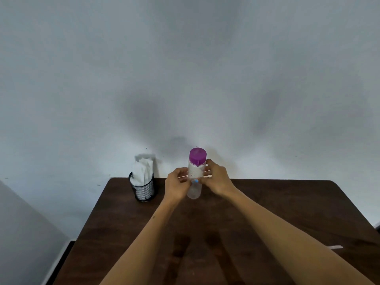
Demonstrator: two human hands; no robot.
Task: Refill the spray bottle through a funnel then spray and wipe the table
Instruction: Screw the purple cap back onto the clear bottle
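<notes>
No text, label or number can be read anywhere. The bottle [195, 173] between the hands shows only blurred specks.

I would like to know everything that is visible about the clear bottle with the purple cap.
The clear plastic bottle with the purple cap stands upright near the far edge of the dark brown wooden table. Its round cap is closed and has a small tab at the front. The wall looks cloudy, with small specks. Something small and blue shows at its middle. The left hand and right hand grip its sides. Whether its base touches the table cannot be told.
</notes>
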